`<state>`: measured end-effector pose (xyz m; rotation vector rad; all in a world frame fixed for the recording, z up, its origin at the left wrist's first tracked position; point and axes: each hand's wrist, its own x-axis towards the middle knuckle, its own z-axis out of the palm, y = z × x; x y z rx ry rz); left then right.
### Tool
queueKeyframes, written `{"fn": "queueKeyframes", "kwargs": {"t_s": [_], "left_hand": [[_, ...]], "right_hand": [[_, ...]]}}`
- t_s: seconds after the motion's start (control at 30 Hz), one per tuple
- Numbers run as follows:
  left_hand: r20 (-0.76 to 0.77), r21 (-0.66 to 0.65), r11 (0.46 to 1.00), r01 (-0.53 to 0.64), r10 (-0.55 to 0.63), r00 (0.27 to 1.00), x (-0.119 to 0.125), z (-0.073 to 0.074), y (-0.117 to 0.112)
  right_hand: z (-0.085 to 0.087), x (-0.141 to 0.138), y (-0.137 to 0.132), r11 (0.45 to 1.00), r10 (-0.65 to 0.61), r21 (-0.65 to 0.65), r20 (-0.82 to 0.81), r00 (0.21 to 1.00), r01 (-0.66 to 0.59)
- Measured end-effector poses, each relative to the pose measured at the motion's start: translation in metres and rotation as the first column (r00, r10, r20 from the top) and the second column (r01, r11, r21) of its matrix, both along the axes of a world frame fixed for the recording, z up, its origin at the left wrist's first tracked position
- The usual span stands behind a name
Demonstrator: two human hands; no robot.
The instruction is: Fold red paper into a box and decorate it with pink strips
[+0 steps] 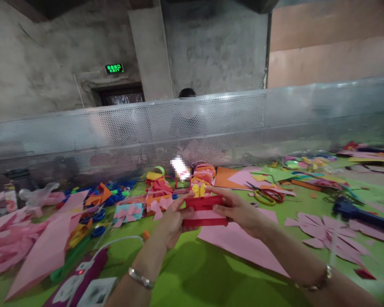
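Forearms (286,251) up front, L hand (174,221) & R hand (241,211) part-closed, pinching opp. sides of red/pink paper (205,204); light, even pressure prob. best vs. creases.

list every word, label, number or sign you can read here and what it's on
"EXIT": lower line of the lit green sign on the grey wall.
"安全出口": upper line of that sign, slightly blurred.
Too blurred to read: any print on the small upright pack at far left and the white square item at bottom left.
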<state>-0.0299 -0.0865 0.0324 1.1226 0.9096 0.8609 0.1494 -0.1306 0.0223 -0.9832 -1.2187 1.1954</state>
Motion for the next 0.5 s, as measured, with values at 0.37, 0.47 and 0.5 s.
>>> {"fn": "queueKeyframes", "kwargs": {"t_s": [0.37, 0.47, 0.5], "left_hand": [[0.131, -0.086, 0.988, 0.126, -0.114, 0.985, -0.006, 0.004, 0.003], [0.047, 0.061, 0.995, 0.075, -0.078, 0.996, -0.003, -0.002, 0.003], [0.035, 0.112, 0.992, 0.053, -0.058, 0.998, -0.002, -0.005, 0.003]], "right_hand": [[0.000, 0.005, 0.005, 1.000, 0.022, -0.011, 0.166, 0.986, -0.020], [0.004, 0.005, 0.003, 1.000, -0.005, 0.000, 0.124, 0.992, 0.005], [0.005, 0.005, 0.002, 1.000, -0.015, -0.014, 0.067, 0.998, 0.016]]}}
